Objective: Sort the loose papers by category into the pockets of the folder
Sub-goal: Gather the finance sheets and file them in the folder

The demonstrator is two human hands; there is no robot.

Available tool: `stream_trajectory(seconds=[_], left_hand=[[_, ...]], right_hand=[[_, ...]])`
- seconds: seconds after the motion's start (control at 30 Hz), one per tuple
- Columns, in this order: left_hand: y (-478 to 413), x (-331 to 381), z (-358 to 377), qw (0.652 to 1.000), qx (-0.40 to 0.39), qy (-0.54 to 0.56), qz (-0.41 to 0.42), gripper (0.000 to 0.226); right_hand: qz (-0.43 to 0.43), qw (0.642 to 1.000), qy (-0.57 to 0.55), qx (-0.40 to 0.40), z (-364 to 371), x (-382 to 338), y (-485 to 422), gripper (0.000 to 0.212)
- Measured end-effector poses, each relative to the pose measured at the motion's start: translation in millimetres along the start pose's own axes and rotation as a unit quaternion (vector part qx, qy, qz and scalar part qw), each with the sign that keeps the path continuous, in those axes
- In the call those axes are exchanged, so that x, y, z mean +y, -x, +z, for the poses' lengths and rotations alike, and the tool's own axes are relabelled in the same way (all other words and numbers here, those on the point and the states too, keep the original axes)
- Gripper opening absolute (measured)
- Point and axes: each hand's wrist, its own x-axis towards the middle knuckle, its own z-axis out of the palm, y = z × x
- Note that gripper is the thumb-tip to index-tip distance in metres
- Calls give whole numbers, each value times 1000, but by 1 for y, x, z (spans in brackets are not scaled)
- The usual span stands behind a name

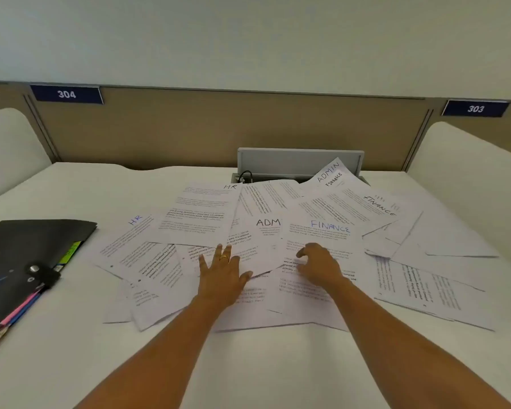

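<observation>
- The folder [27, 261] lies closed at the left of the worktop [101, 364], clasp fastened, coloured tabs along its right edge.
- The papers [195, 214] lie in a loose, overlapping heap right of the folder, headed HR, ADMIN or FINANCE.
- The left hand [223, 276] rests flat on the heap, fingers spread, grasping nothing.
- The right hand [319, 267], farther from the folder, has bent fingers on a FINANCE sheet [331, 231]; I cannot tell whether it pinches the sheet.
- Step, as I judge it: picking out sheets by heading; none pocketed yet.
- Next: gather one category, then unclasp the folder.
</observation>
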Motion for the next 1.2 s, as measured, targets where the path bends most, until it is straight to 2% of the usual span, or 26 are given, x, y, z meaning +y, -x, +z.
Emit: stream_trajectory(seconds=[0.1, 0.17, 0.27, 0.3, 0.43, 0.53, 0.8, 1.03, 1.13, 1.2], left_hand=[[-10, 12, 12, 999, -9, 28, 22, 56], [-15, 18, 24, 998, -5, 51, 31, 66], [-23, 22, 38, 998, 0, 50, 45, 123], [-24, 22, 42, 998, 1, 44, 46, 131], [-21, 23, 50, 998, 7, 24, 50, 127], [-21, 23, 50, 999, 15, 22, 46, 124], [-20, 24, 48, 998, 17, 26, 46, 122], [-19, 24, 48, 999, 14, 22, 46, 122], [-20, 23, 50, 998, 16, 31, 50, 121], [-20, 23, 49, 998, 17, 40, 44, 122]], right_hand=[[63, 997, -44, 19, -11, 28, -7, 33], [100, 992, -59, 39, -18, 47, -8, 34], [153, 980, -91, 86, -24, 63, -10, 47], [171, 977, -84, 94, -25, 68, -10, 55], [234, 969, -9, 81, -32, 77, -8, 91], [256, 964, 8, 67, -34, 77, -13, 100], [290, 956, -21, 47, -35, 74, -23, 98], [290, 944, -153, 43, -25, 89, -34, 93], [275, 934, -211, 90, -28, 74, -22, 77], [241, 923, -264, 144, -30, 72, -19, 54]])
